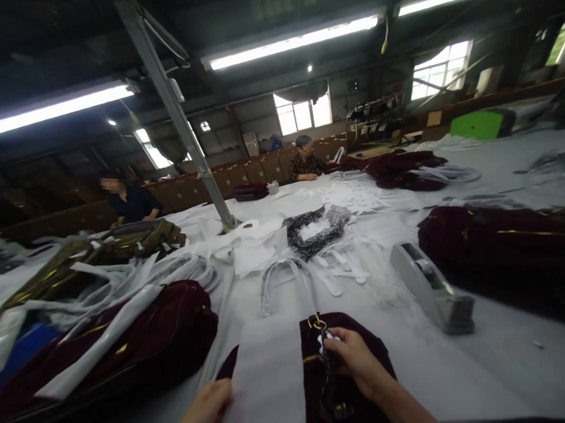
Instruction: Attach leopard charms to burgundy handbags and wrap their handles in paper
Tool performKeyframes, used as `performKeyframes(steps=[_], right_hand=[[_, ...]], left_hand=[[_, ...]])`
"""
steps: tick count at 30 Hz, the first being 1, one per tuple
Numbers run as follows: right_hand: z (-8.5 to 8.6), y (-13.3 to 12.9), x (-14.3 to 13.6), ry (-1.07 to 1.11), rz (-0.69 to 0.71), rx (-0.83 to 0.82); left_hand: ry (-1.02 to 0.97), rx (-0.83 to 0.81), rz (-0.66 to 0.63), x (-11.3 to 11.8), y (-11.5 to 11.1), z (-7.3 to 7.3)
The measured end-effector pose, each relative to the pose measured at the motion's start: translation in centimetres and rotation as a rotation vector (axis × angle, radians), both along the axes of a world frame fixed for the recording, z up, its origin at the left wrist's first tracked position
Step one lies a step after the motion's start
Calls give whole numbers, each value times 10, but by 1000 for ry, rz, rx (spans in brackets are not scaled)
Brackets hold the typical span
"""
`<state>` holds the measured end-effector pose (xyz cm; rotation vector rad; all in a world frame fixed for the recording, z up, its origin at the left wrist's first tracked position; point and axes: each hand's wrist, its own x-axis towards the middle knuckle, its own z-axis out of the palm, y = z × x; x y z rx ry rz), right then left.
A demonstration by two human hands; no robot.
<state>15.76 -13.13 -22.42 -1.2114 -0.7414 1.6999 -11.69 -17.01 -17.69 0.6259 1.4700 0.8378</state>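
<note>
A maroon bag [365, 342] lies on the white table in front of me, with a white sheet [269, 375] over its left part. My right hand [353, 360] is closed around a dark braided strap [329, 381] hanging from gold rings [317, 322] at the bag's top. A small white piece [322, 341] shows by its fingertips. Wrapped white handles [286, 268] rise beyond the bag. Low in the picture, my left hand [209, 402] is closed on the bag's left edge, next to a maroon corner [228, 364]; its fingertips are partly hidden.
A grey tape dispenser [430, 288] stands to the right, before a maroon stack [503, 248]. Maroon bags [162, 331] and olive bags [85, 258] fill the left. A metal post [186, 137] rises mid-table. Two people [306, 162] sit across; a patterned black-and-white piece [304, 238] lies ahead.
</note>
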Motion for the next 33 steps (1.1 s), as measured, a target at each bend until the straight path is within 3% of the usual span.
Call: performKeyframes(steps=[4,10,13,15,20,22,28,31,33], right_hand=[[-4,2,3,33,27,13],[-9,5,5,69,59,-10],[-3,7,7,54,81,-28],[4,10,10,38,100,-51],[30,29,20,-13,148,-160],[41,38,22,-22,201,-227],[71,59,20,-44,296,-400],[83,69,19,-67,327,-480],[88,76,19,-77,346,-519]], left_hand=[[-135,-53,-16,5,-8,-22],[-191,102,-164,41,9,-10],[-288,55,-267,49,10,-6],[-365,-9,-280,44,6,-5],[-466,-293,-107,21,-11,0],[-557,-351,-121,22,-17,2],[-436,-170,-255,69,-8,-1],[-519,-241,-312,95,9,-7],[-560,-298,-284,109,20,-10]])
